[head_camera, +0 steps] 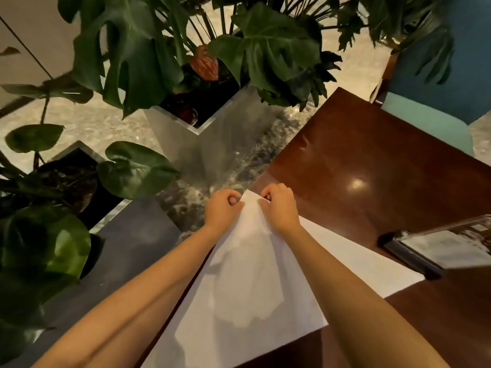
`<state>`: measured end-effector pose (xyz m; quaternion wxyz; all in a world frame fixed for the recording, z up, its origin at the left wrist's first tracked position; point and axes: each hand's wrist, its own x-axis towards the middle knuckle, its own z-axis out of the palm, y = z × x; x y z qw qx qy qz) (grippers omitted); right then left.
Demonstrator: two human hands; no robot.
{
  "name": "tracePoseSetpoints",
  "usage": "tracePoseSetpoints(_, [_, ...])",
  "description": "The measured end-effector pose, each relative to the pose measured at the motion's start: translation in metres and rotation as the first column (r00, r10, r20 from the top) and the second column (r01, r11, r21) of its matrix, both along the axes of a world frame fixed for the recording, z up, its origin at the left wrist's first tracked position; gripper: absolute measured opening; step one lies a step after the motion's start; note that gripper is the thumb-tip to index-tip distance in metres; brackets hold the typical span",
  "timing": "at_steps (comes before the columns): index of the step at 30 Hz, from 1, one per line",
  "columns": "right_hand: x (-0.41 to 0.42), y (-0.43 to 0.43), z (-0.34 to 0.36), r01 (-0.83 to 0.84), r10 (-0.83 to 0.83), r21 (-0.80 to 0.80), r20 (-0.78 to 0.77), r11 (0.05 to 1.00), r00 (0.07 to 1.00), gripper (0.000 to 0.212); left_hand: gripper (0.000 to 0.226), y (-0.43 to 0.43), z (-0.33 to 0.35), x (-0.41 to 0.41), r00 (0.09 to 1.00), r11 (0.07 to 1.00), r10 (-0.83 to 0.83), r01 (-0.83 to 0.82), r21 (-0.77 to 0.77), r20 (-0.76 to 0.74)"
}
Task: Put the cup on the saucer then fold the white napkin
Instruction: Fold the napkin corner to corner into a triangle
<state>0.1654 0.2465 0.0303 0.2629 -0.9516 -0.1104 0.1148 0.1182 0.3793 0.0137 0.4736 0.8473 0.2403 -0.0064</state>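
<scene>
The white napkin (pixel 255 293) was spread out on the dark wooden surface (pixel 372 166), running from its far corner back toward the person. Both hands were at that far corner, right by the edge of the surface. The left hand (pixel 222 205) had its fingers (pixel 233 199) curled in tight, pinching the napkin's tip, and the right hand (pixel 279 205) was doing the same just beside it, fingers (pixel 265 195) closed on the cloth edge. The two hands were almost touching each other, with only a thin strip of napkin showing between them.

Just behind the fingers the cloth was bunched and lifted a bit, so there was a soft rumpled layer lying over the flatter part underneath. Further back from the fingers it lay smooth, with a straight edge running off to the right side and a corner at the near right.

Off to the right of the fingers, well apart, sat a dark tray-like holder (pixel 414 256) with something glossy and papery in it, too blurry to make out. Beyond the fingers, past the surface edge, were metal planters (pixel 212 144) full of big green leaves (pixel 265 41) on a marble floor (pixel 87 120). Far right of the fingers there was a teal chair (pixel 430 120).

Couldn't see the cup or saucer anywhere in this shot.
</scene>
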Motion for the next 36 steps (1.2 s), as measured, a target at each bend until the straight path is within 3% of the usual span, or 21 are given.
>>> tracePoseSetpoints(5, [0.006,0.002,-0.006,0.031,-0.031,0.023,-0.041,0.999,0.999,0.022,0.018,0.002,0.001,0.008,0.990,0.990,-0.124,0.119,0.075,0.074])
tracePoseSetpoints(7, [0.007,-0.001,-0.007,0.019,-0.016,0.046,-0.058,0.999,0.998,0.020,0.021,0.003,0.002,0.011,0.983,0.985,-0.155,0.147,0.085,0.100])
tracePoseSetpoints(9, [0.008,-0.005,-0.005,-0.011,0.016,0.066,-0.083,0.998,0.996,0.005,0.014,0.003,0.004,0.015,0.978,0.983,-0.169,0.159,0.090,0.124])
tracePoseSetpoints(11, [0.009,-0.010,-0.005,-0.052,0.059,0.067,-0.108,0.996,0.992,0.011,0.008,0.003,0.005,0.018,0.975,0.979,-0.191,0.180,0.099,0.116])
tracePoseSetpoints(14, [0.013,-0.013,-0.004,-0.068,0.075,0.059,-0.132,0.996,0.988,0.008,0.006,0.004,0.005,0.020,0.969,0.973,-0.226,0.222,0.057,0.098])
tracePoseSetpoints(18, [0.016,-0.016,0.003,-0.050,0.061,0.061,-0.195,0.997,0.979,0.039,0.015,0.009,0.007,0.021,0.964,0.966,-0.256,0.258,-0.030,0.068])
tracePoseSetpoints(24, [0.018,-0.019,0.013,-0.024,0.048,0.094,-0.262,0.995,0.964,0.011,0.012,0.008,0.005,0.025,0.978,0.974,-0.198,0.204,-0.096,0.070])
tracePoseSetpoints(30, [0.017,-0.058,0.026,-0.060,0.068,0.032,-0.361,0.998,0.930,0.034,0.015,0.010,0.010,0.027,0.990,0.944,-0.099,0.126,-0.304,0.103])
tracePoseSetpoints(36, [0.002,-0.087,0.032,0.067,-0.038,0.055,-0.416,0.996,0.908,0.024,0.021,-0.010,0.014,0.035,0.974,0.934,-0.215,0.225,-0.276,0.068])
